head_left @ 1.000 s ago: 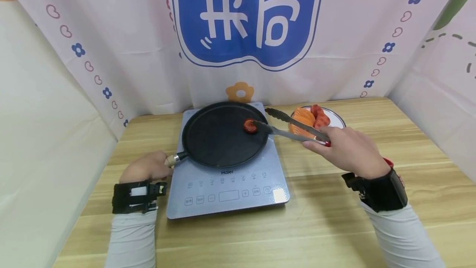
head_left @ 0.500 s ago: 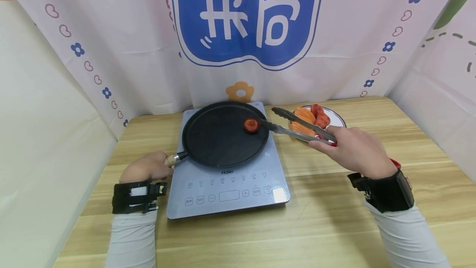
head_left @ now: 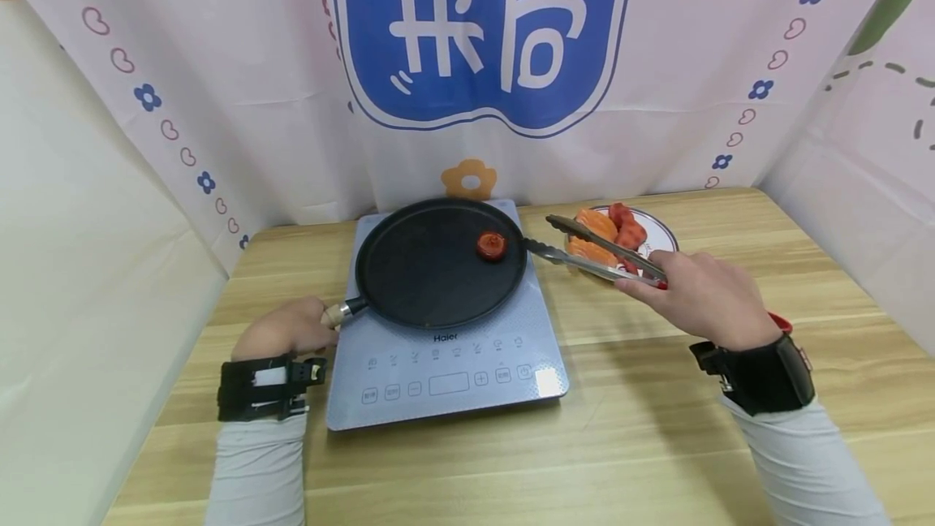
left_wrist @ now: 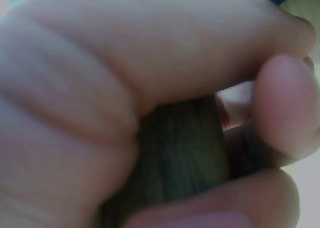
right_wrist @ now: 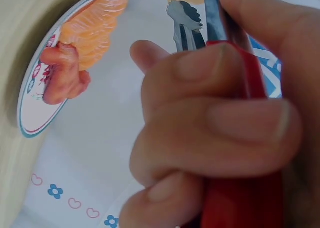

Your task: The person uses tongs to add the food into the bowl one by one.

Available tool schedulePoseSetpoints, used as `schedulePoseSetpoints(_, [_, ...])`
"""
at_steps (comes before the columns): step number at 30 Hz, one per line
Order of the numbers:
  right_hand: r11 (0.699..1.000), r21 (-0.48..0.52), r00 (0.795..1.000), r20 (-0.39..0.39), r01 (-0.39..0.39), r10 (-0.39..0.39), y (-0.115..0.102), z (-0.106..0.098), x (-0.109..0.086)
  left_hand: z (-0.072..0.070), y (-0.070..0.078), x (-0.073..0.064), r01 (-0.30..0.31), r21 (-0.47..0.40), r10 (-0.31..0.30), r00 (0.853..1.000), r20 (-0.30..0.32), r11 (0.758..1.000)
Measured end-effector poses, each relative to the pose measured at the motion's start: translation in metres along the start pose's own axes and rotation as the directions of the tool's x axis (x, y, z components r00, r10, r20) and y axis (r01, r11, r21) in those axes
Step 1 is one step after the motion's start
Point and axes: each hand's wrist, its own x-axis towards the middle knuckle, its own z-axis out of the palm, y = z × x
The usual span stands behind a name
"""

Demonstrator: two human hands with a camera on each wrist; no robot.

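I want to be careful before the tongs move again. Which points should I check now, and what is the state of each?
1. Left hand grips the handle: ok.
2. Pan sits on the cooker: ok.
3. Right hand holds the tongs: ok.
4. Tongs spread, nothing between the tips: ok.
5. Tongs clear of the pan: cannot tell; one tip meets its edge in the head view.
6. Cooker switched on: cannot tell from its panel.

Pale grey, creased sleeves (head_left: 257, 469) are meeting black wrist straps (head_left: 767, 376); a white patch (head_left: 271, 376) is marking the left strap (head_left: 232, 392), a red band (head_left: 781, 321) is showing beside the right
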Motion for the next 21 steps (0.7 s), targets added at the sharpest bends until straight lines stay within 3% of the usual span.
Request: schedulePoseSetpoints(21, [1.000, -0.006, 1.000, 0.020, -0.020, 0.020, 0.013, 0.004, 0.003, 0.000, 0.001, -0.001, -0.002, 0.002, 0.002, 1.000, 0.002, 1.000])
